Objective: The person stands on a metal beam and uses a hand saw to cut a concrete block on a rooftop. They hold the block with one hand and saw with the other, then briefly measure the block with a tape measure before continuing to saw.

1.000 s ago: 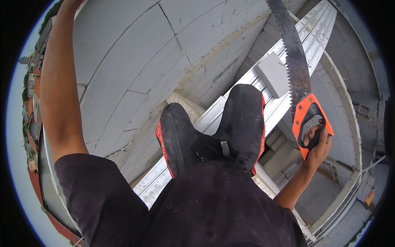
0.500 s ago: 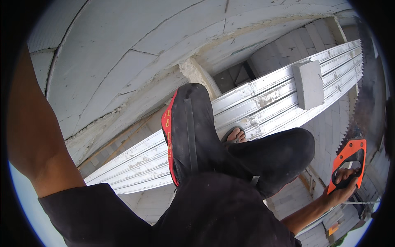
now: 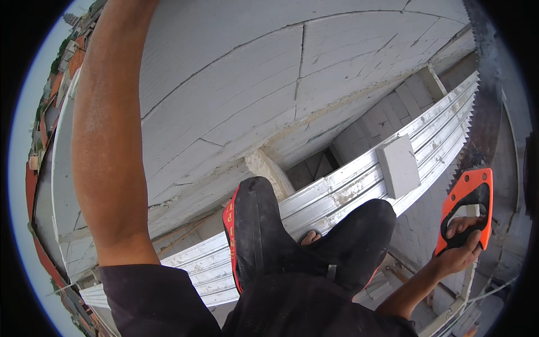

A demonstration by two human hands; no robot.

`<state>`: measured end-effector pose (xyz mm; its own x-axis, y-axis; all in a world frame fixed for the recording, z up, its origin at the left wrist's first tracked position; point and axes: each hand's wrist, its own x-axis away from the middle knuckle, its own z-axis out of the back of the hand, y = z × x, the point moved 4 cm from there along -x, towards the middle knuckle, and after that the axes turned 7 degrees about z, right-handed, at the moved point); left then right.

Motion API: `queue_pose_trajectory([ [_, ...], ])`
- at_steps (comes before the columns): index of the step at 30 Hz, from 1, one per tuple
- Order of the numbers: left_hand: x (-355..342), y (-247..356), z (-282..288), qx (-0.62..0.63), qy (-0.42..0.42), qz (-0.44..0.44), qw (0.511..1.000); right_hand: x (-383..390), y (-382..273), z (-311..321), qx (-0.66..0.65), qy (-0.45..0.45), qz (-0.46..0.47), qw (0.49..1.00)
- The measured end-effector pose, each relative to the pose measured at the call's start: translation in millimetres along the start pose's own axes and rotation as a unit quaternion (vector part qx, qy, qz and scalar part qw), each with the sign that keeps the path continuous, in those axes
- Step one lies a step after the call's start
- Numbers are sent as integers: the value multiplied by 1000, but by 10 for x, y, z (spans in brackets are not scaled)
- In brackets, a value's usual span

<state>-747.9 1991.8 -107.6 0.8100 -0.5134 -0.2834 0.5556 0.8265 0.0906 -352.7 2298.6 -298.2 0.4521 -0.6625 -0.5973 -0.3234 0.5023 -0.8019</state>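
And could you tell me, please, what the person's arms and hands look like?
The left sleeve is short, plain and near-black; the left arm beyond it is bare, as is the right forearm. The right hand wears no glove, and no watch or band shows. The left hand lies outside the picture.

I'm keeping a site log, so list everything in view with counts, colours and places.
Handsaw: one, dark grey blade, orange-and-black handle, right side
Ribbed metal decking: one strip, silver, diagonal, beneath the legs
Loose block: one, pale grey, on the ribbed metal decking
Block walls: several, grey, upper middle and right
Rooftops: several, reddish, left edge
Trousers: one pair, black with red, lower middle
Shirt: one, dark, bottom
Foot: one, bare toes, lower middle
Left forearm: one, bare, left; left hand out of frame
Right hand: one, bare, gripping the handle
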Motion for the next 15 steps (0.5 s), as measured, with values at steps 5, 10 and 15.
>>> queue_pose_trajectory([
  [5,-455,-205,-273,-39,22,51,998,-337,-614,-427,-7,-21,175,984],
  [10,-434,-237,-178,-21,-13,90,996,-691,-1047,-981,-39,-156,200,967],
  [15,-378,-184,-135,6,-27,100,995,-854,-1250,-1596,-12,-225,219,949],
])
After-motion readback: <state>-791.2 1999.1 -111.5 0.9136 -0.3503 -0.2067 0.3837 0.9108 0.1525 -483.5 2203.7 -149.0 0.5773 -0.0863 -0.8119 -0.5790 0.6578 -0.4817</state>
